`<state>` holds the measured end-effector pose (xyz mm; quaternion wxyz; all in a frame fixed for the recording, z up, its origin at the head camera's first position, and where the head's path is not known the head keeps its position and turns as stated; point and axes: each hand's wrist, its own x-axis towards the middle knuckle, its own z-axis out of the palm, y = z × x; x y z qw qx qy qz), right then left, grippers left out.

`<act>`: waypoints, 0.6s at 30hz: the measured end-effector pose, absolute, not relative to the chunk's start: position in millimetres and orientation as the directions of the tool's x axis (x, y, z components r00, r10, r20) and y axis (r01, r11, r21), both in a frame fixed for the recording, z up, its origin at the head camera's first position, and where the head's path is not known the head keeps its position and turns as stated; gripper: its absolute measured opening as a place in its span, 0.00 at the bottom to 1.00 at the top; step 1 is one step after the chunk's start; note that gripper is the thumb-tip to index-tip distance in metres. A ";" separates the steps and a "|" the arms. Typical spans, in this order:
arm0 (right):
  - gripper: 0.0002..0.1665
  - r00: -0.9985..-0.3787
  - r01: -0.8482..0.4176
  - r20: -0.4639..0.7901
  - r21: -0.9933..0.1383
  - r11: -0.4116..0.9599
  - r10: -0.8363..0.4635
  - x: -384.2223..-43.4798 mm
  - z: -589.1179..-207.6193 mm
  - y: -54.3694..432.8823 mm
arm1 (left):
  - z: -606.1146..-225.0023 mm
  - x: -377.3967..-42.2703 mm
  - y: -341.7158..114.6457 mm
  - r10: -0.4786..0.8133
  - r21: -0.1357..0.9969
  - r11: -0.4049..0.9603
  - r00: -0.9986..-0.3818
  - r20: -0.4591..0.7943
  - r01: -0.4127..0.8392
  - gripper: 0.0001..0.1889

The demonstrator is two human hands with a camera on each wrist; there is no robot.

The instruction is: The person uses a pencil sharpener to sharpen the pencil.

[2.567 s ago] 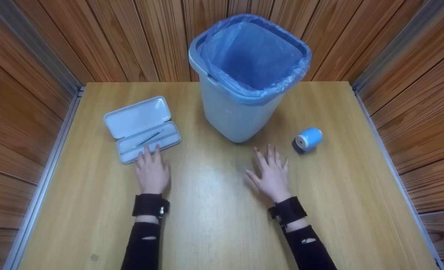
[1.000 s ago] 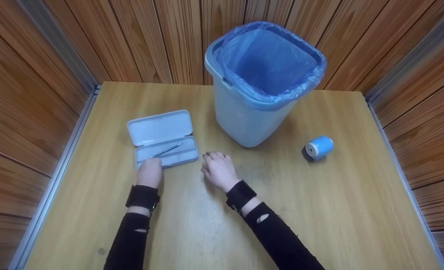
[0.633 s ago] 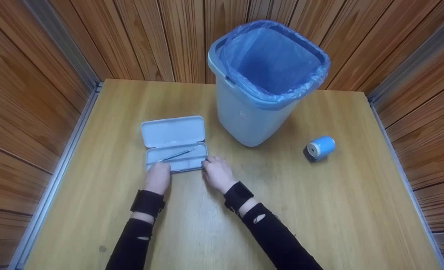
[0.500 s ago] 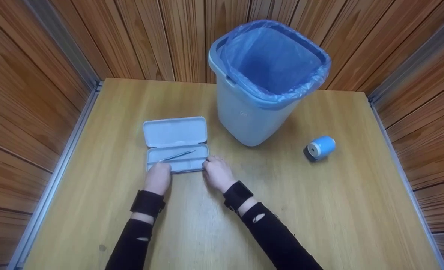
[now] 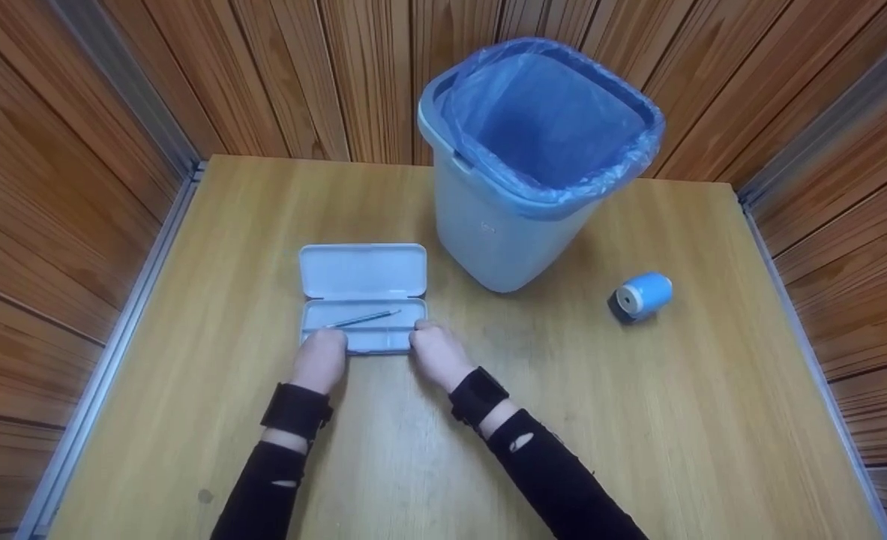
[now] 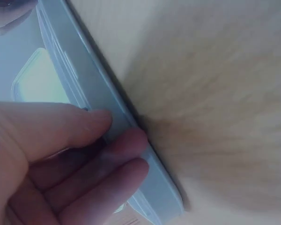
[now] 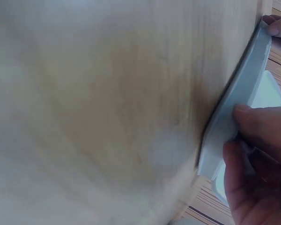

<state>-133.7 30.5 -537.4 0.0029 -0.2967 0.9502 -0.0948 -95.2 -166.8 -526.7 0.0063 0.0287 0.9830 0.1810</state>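
A pale blue-grey pencil case [image 5: 365, 271] lies on the table with its lid swung back, its hinge away from me. Inside the tray sits one slim pen [image 5: 364, 319], lying slantwise. My left hand [image 5: 319, 361] grips the front left corner and hides it in the head view; the left wrist view shows thumb and fingers against the case's front wall [image 6: 103, 93]. At the right end, my right hand [image 5: 442, 355] holds the other front corner. In the right wrist view its thumb [image 7: 253, 119] presses the front wall, fingers curled by the end.
Behind the case, to the right, stands a tall light bin [image 5: 499, 232] lined with a blue bag [image 5: 540, 176]. A small blue cylinder with a dark base [image 5: 640, 297] is on the table's right part. Wood-panelled walls [image 5: 278, 75] enclose the back and sides.
The pencil case has shifted right and toward me and turned square to me. Both hands, first spread flat, now hold its front corners; the right hand came across from the right.
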 end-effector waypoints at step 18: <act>0.09 -0.852 -0.483 -0.049 -0.312 0.818 -0.521 -127.7 -536.2 46.5 | -510.4 -119.4 -135.7 -0.025 0.290 0.956 -0.998 -0.051 -0.038 0.08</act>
